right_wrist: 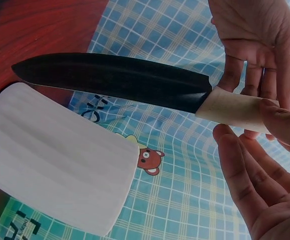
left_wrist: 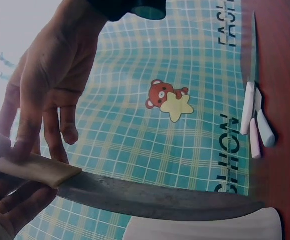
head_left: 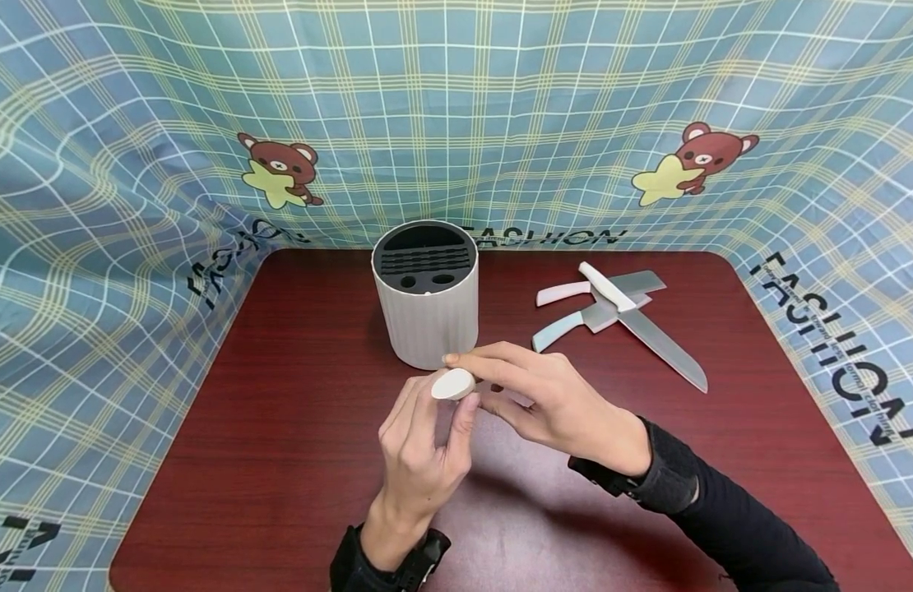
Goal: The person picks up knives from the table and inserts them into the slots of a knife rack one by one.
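Observation:
A chef's knife with a white handle (head_left: 453,384) and a dark blade (right_wrist: 114,80) points downward in front of the knife block. My left hand (head_left: 423,440) holds its handle, thumb on the near side and fingers round the far side. From the right, my right hand (head_left: 545,403) pinches the same handle, its index finger reaching over near the top end. Behind the hands stands the knife block (head_left: 434,321), a white ribbed cylinder whose black top has slots and round holes. In the left wrist view the blade overlaps the block's white wall (left_wrist: 210,227).
Right of the block several knives lie crossed: one with a white handle (head_left: 606,285) over others with a pink handle (head_left: 563,293) and a light blue handle (head_left: 556,330). The dark red table (head_left: 279,411) is bordered by plaid cloth (head_left: 471,123) at back and sides.

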Demonstrator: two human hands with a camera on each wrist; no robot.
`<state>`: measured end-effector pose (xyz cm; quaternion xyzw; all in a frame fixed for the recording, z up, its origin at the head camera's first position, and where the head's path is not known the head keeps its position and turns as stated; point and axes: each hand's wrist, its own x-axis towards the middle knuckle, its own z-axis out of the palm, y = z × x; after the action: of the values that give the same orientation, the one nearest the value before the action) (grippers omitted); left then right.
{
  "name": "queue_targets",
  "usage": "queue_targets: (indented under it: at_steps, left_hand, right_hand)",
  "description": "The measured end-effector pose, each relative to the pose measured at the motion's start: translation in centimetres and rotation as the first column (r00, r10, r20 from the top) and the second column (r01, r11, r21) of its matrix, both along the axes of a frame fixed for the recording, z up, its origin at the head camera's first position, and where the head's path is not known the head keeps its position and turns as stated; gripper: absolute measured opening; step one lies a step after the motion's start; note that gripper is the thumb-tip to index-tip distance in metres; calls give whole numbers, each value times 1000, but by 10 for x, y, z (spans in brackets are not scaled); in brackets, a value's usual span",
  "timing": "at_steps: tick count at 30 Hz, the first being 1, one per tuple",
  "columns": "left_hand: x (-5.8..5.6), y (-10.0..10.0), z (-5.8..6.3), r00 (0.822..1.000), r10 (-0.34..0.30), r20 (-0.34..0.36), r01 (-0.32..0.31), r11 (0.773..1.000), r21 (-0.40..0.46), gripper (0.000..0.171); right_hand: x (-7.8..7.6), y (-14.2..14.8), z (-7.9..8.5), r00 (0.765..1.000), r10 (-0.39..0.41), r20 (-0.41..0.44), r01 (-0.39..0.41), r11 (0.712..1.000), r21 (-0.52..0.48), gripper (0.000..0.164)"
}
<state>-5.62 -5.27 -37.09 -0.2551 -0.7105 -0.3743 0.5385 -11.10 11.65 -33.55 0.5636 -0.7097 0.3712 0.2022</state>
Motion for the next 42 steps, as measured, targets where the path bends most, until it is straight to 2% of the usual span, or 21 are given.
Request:
queue_targets:
  at_steps: [6,10,16,21,26,30,37,42]
  left_hand:
    - [-1,-4,8,999,-40,23,40,999,-14,23]
    - [-3,-7,16,997,-74,12,74,996,-44,23]
    - [-6,-8,28,996,-88,-22,85,993,-86,25]
    - [-7,-9,37,995,-86,-41,82,994,-76,27]
    - [-10,-12,44,996,-80,-31,77,994,-81,28]
    - [-12,-14,50,996,-77,-34,73,992,-100,28]
    - [-16,-17,64,994,-75,-74,65,989,-135,28]
    - [-19,-19,74,992,-72,-104,55,986,-157,27]
  right_hand:
    - [0,-1,2,999,-23,-32,22,1000,-15,36]
    - [-1,-1,6,999,-17,-42,15,999,-52,36]
    - [1,4,14,1000,6,25,-4,997,-82,37]
    - [0,9,22,999,29,24,-24,980,-196,32]
    - [0,14,27,999,-30,-30,20,961,-274,22]
    - [1,17,27,998,-35,-55,18,957,-290,19]
    - [4,17,26,998,39,-51,-52,955,-293,12]
    - [7,16,21,999,30,-40,-39,966,-256,10]
